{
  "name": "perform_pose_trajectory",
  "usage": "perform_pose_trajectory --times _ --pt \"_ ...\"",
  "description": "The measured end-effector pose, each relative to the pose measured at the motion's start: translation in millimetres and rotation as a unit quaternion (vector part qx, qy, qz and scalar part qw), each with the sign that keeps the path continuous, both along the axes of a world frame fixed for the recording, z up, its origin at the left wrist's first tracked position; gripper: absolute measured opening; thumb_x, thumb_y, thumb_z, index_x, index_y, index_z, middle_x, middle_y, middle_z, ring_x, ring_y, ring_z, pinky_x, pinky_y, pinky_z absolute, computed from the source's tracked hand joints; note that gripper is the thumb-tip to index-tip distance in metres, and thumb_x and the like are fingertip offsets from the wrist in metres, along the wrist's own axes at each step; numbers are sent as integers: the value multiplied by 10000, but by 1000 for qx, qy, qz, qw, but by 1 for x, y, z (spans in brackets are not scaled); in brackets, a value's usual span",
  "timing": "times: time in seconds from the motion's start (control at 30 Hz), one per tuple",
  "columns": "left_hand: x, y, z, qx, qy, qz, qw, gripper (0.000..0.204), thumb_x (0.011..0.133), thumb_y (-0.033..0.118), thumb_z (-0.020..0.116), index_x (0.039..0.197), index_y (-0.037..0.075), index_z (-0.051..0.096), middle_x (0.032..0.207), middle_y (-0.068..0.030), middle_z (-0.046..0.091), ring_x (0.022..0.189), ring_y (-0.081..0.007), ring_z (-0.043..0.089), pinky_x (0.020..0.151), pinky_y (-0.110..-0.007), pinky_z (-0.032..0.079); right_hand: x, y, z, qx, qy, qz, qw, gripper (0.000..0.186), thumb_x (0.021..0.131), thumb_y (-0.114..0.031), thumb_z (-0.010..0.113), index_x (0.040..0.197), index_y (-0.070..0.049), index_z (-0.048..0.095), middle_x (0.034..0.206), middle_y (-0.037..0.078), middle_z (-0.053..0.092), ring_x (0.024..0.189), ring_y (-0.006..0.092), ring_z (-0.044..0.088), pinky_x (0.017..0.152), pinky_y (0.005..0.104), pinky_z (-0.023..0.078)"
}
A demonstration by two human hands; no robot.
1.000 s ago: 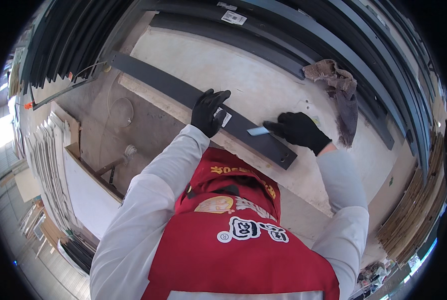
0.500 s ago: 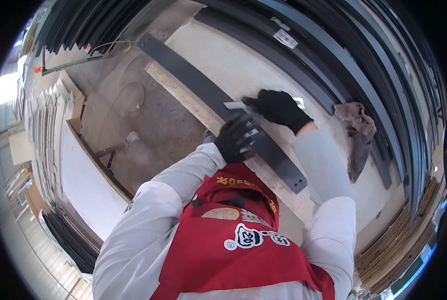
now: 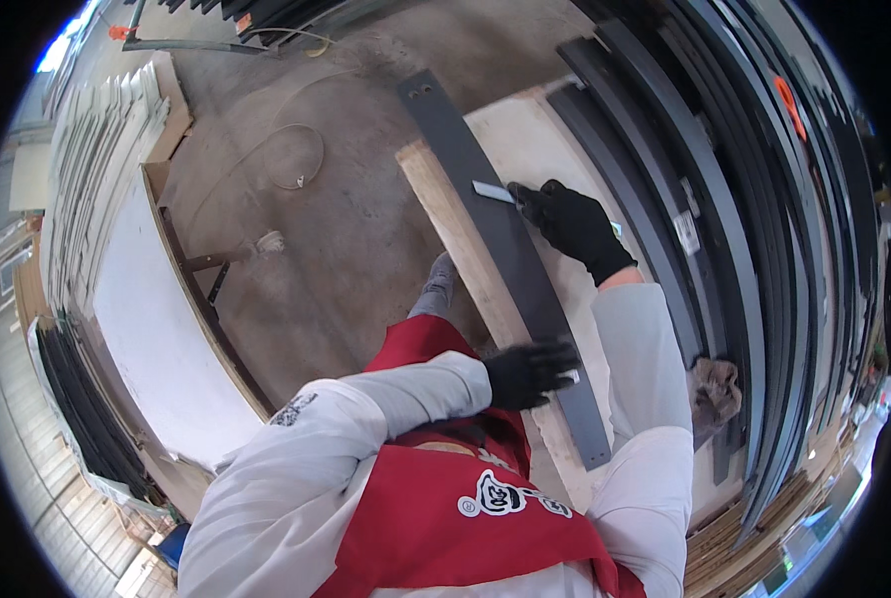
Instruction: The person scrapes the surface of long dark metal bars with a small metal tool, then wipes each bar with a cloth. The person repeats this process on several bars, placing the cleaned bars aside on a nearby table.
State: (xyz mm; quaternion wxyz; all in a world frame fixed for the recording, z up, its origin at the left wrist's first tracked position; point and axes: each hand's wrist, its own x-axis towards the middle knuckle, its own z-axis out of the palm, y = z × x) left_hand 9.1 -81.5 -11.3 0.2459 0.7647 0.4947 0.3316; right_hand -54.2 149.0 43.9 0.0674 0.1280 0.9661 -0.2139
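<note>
A long dark grey flat bar (image 3: 505, 269) with holes at its ends lies diagonally along a pale timber edge (image 3: 445, 219) of the white work board (image 3: 500, 130). My right hand (image 3: 568, 224), in a black glove, grips a thin, light blue-grey flat tool (image 3: 492, 189), whose tip is over the bar's upper part. My left hand (image 3: 530, 374), also gloved and blurred, is lower on the bar with fingers stretched across it, near a small white patch.
Dark curved profiles (image 3: 710, 269) are stacked along the right, with a brown rag (image 3: 712, 399) among them. At left stand white sheets (image 3: 106, 149) and a white panel (image 3: 166, 339). A looped hose (image 3: 306, 174) lies on the concrete floor (image 3: 316, 249).
The view has turned, so the bar appears steeper and farther right. My right hand with the tool has moved up along the bar, past my left hand, which now sits lower.
</note>
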Motion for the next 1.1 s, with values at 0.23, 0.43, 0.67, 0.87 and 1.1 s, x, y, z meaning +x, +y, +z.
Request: perform_pose_trajectory --times 0.23,0.43,0.67,0.87,1.1 --pt "-9 3 4 -46 -48 -89 994 627 761 327 678 1285 35 495 1444 -158 363 1374 -284 293 1132 -455 241 -129 37 -35 28 121 32 992 343 908 -255 498 1246 -278 555 914 123 595 807 310 623 655 414 511" --pt "-20 4 7 -37 -96 -114 988 613 751 333 667 1250 8 516 1345 -179 477 1327 -314 368 1129 -472 252 -198 55 -40 112 91 -36 989 320 915 -268 490 1224 -233 564 951 147 605 862 350 616 718 462 501" --pt "-1 16 -23 25 -70 -38 997 394 711 172 605 1086 52 597 1319 -153 509 1293 -317 413 1090 -484 307 -157 45 21 -413 -45 -353 838 419 957 -261 459 1366 -171 442 700 125 607 547 210 593 513 315 478" --pt "-162 69 -1 8 -30 152 988 303 785 120 561 1062 9 606 1169 -202 566 1123 -348 531 991 -427 416 -36 17 48 -412 -48 -422 806 500 942 -279 506 1416 -182 380 621 67 540 459 116 495 423 263 410" --pt "-357 105 -10 60 283 408 866 488 834 239 565 1291 80 498 1280 -176 532 1229 -365 450 1047 -452 339 128 -40 39 -609 50 -476 633 538 892 -158 605 1371 -44 388 861 70 597 725 163 592 648 286 492"
